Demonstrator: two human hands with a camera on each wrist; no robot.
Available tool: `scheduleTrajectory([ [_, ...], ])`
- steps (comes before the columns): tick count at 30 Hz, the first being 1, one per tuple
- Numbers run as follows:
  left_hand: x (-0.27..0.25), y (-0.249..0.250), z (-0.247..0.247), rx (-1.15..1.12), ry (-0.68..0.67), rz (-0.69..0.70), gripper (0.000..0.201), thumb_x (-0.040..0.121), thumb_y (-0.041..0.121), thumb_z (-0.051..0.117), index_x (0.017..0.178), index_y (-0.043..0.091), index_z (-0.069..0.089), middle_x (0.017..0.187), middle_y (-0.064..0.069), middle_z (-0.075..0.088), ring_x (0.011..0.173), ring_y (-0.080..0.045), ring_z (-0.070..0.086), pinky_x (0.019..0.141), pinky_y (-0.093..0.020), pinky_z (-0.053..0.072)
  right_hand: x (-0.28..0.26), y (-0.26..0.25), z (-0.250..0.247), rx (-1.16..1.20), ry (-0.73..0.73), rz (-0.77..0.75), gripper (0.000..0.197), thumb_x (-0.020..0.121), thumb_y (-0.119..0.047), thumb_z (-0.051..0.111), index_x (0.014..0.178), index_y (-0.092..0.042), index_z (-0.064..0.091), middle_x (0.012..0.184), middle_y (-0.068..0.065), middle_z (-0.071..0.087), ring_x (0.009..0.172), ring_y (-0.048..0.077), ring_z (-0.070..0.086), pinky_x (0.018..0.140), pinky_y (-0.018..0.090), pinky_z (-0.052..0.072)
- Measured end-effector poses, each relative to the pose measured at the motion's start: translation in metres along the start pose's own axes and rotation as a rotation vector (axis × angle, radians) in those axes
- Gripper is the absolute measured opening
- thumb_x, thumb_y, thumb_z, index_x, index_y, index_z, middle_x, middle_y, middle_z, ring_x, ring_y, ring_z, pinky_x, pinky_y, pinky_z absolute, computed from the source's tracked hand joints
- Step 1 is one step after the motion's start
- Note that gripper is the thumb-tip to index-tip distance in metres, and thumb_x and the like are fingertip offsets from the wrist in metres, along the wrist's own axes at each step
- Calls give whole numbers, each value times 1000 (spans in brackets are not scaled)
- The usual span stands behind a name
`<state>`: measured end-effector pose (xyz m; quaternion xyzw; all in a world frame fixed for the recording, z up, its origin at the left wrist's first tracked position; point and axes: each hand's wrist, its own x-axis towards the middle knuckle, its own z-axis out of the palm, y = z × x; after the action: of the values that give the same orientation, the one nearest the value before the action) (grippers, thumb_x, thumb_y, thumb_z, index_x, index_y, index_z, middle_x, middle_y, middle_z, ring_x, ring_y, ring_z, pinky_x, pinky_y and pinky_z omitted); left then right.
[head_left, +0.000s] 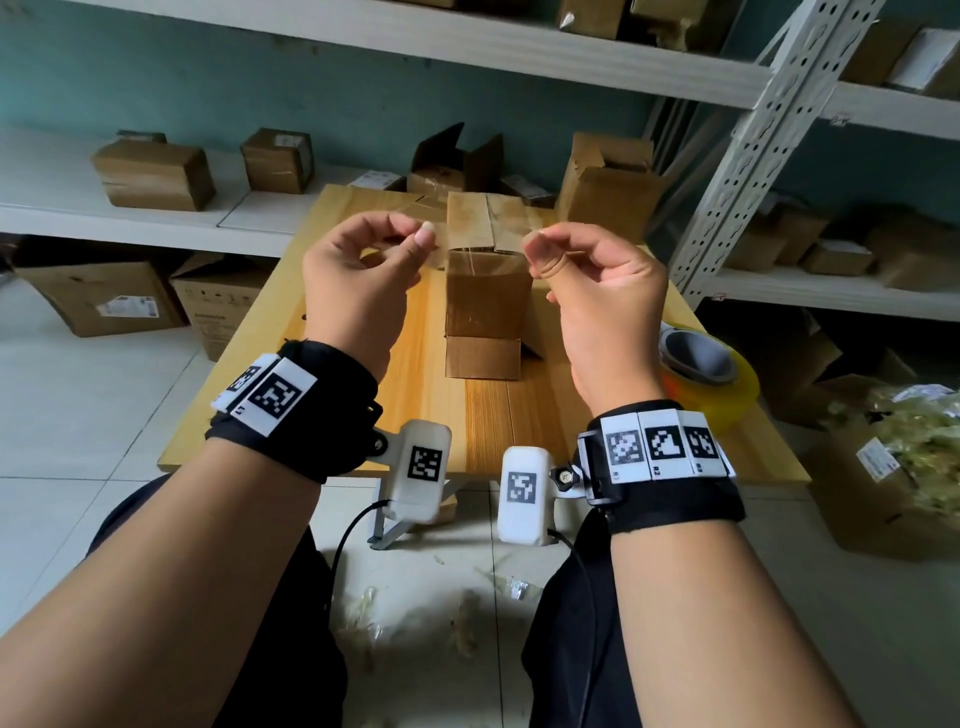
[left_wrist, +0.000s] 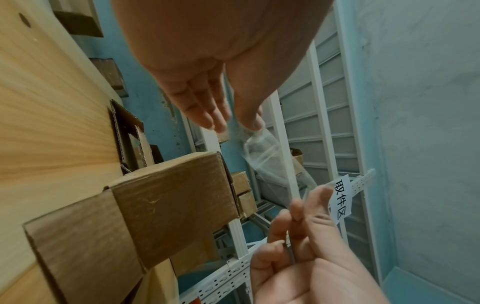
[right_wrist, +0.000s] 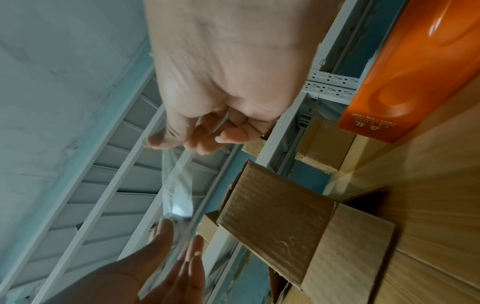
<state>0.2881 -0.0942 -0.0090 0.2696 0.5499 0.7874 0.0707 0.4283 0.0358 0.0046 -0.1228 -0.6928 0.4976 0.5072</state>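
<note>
A strip of clear tape (head_left: 478, 240) stretches between my two hands above a small cardboard box (head_left: 488, 299) that stands on the wooden table (head_left: 332, 395). My left hand (head_left: 418, 234) pinches the strip's left end between thumb and fingertip. My right hand (head_left: 535, 243) pinches the other end. The left wrist view shows the left hand (left_wrist: 233, 121) holding the crinkled tape (left_wrist: 267, 158), with the box (left_wrist: 168, 205) to its left. In the right wrist view the right hand (right_wrist: 182, 142) holds the tape (right_wrist: 176, 185) beside the box (right_wrist: 280, 216). The box's near flap lies open on the table.
A tape roll in an orange dispenser (head_left: 701, 364) sits at the table's right edge. Several cardboard boxes stand at the table's far edge (head_left: 602, 187) and on the white shelves (head_left: 156, 171). An open carton with packing material (head_left: 904, 467) sits on the floor at right.
</note>
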Motion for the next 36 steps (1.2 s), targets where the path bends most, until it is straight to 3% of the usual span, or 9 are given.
scheduleTrajectory([
  [5, -3, 1, 5, -51, -16, -22, 18, 99, 10, 71, 113, 14, 62, 95, -13, 73, 86, -19, 72, 75, -30, 57, 0, 2, 1, -12, 30, -7, 9, 89, -24, 85, 94, -30, 80, 92, -9, 80, 93, 15, 74, 79, 35, 61],
  [9, -1, -1, 6, -127, -29, -40, 86, 90, 5, 80, 161, 18, 35, 117, -11, 73, 100, -26, 73, 87, -33, 60, 2, 5, 0, 37, 95, 20, 10, 88, -26, 86, 93, -32, 80, 90, -5, 79, 89, 15, 72, 77, 31, 57],
  [14, -4, -4, 8, -175, -51, -141, 60, 76, 15, 87, 130, 0, 65, 97, -11, 75, 92, -25, 73, 90, -37, 60, 3, 5, -2, 56, 133, 72, 10, 87, -25, 86, 92, -31, 80, 90, -3, 79, 88, 16, 72, 78, 30, 58],
  [17, -5, -4, 8, -135, -48, -143, 11, 90, 4, 78, 100, 6, 74, 95, -15, 74, 91, -24, 72, 90, -37, 60, 4, 6, -2, 5, 131, 90, 9, 89, -26, 85, 92, -31, 79, 90, -4, 79, 89, 16, 73, 79, 30, 60],
  [19, -5, -4, 9, -82, -56, -116, 4, 94, 8, 76, 96, 11, 74, 102, -23, 74, 93, -25, 70, 89, -36, 60, 4, 6, -1, -47, 123, 104, 7, 92, -28, 83, 92, -30, 76, 88, -6, 78, 85, 13, 72, 77, 27, 60],
  [24, -5, -3, 11, -7, -42, -90, 5, 94, 18, 78, 98, 19, 76, 97, -12, 76, 91, -22, 68, 85, -37, 57, 5, 8, 0, -103, 148, 175, 10, 96, -34, 78, 89, -28, 74, 78, -19, 73, 80, 0, 68, 74, 18, 56],
  [29, 1, -3, 11, -53, 26, -133, 52, 87, 19, 86, 134, 12, 64, 99, -10, 79, 93, -15, 75, 85, -25, 59, 6, 10, 0, -64, 169, 272, 21, 95, -38, 77, 89, -18, 75, 79, -10, 73, 79, 4, 69, 75, 22, 57],
  [33, 9, -3, 14, -100, 73, -218, 42, 84, 17, 88, 119, 10, 64, 80, 6, 78, 87, -10, 75, 94, -30, 59, 9, 10, 1, -7, 196, 366, 21, 94, -34, 79, 87, -15, 74, 74, -12, 74, 73, -1, 69, 71, 17, 53],
  [36, 14, -3, 16, -124, 90, -275, 49, 75, 24, 93, 111, 15, 61, 110, -14, 78, 91, -15, 74, 89, -33, 56, 11, 8, 3, 70, 216, 454, 19, 91, -31, 82, 87, -15, 74, 69, -13, 72, 67, -3, 67, 76, 21, 54],
])
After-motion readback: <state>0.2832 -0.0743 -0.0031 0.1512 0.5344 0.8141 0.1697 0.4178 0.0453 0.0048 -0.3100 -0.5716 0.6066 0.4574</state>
